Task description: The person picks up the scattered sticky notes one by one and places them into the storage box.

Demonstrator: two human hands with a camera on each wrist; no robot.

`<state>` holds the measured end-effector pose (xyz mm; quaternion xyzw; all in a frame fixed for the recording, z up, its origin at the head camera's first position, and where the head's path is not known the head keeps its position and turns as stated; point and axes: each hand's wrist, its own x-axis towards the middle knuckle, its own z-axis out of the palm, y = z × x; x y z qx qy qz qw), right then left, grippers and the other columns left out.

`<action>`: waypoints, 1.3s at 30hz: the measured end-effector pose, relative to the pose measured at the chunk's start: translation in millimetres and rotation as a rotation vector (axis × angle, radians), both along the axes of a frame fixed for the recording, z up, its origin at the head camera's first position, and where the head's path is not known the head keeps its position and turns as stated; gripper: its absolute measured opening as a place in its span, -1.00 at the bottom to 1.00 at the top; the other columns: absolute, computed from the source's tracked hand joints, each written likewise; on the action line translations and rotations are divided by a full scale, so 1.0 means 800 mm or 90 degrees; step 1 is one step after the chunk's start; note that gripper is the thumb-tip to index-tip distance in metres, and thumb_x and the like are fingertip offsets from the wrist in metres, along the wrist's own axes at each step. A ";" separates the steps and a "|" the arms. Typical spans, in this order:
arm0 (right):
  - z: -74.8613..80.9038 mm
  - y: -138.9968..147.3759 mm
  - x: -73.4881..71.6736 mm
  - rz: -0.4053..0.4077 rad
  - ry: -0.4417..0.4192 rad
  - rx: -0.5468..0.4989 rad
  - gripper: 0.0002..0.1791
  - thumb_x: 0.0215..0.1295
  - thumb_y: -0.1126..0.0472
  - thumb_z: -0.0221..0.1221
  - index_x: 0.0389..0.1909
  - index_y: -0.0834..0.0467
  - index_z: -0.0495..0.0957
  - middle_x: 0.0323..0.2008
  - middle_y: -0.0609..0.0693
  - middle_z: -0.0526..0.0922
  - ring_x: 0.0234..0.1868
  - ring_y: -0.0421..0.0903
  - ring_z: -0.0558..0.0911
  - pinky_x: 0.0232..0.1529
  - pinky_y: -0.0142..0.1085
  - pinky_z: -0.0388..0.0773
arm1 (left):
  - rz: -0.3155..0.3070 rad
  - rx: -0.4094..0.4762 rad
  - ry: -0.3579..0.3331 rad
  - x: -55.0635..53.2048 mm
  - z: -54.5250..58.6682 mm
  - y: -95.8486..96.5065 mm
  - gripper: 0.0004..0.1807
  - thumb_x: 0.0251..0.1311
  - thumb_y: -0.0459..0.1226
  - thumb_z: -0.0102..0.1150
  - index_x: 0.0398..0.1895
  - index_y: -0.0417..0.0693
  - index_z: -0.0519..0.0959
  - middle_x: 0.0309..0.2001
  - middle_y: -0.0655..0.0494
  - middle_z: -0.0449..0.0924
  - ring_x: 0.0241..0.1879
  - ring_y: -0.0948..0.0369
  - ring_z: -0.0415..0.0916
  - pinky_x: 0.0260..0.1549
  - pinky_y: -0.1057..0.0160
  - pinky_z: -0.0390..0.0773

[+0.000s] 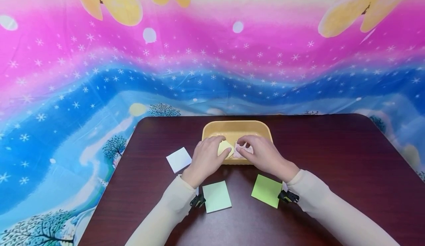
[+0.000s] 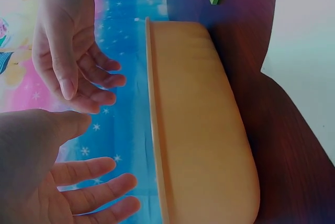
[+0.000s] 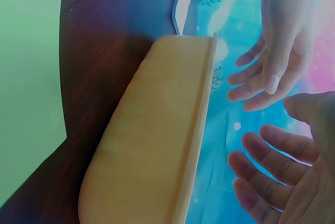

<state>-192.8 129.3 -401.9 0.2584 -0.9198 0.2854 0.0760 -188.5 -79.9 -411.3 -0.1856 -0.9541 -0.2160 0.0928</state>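
Reaching step, I'd guess: both hands point(image 1: 206, 156) point(image 1: 265, 155) over the mid-frame tray point(image 1: 237, 127), fingers loosely spread, next probably needs dipping to the pads point(image 1: 225, 149).

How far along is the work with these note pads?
Done, apparently: a pale yellow pad and a pinkish patterned pad lie in the yellow tray. In hand: nothing; left hand and right hand are over the tray, empty in the wrist views. Probably left: white pad, mint pad and bright green pad, on the table.

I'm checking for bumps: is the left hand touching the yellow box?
Apart: the right wrist view shows a gap between the left hand and the yellow box.
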 end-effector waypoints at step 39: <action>-0.013 -0.012 0.033 0.024 0.038 0.026 -0.82 0.32 0.10 0.30 -0.13 0.07 0.71 -0.24 -0.15 0.77 -0.22 -0.15 0.72 -0.17 -0.21 0.64 | -0.007 -0.011 0.010 0.023 -0.007 -0.012 -0.52 0.32 0.04 0.25 0.19 0.01 0.60 0.14 0.07 0.69 0.12 0.07 0.63 0.03 0.00 0.56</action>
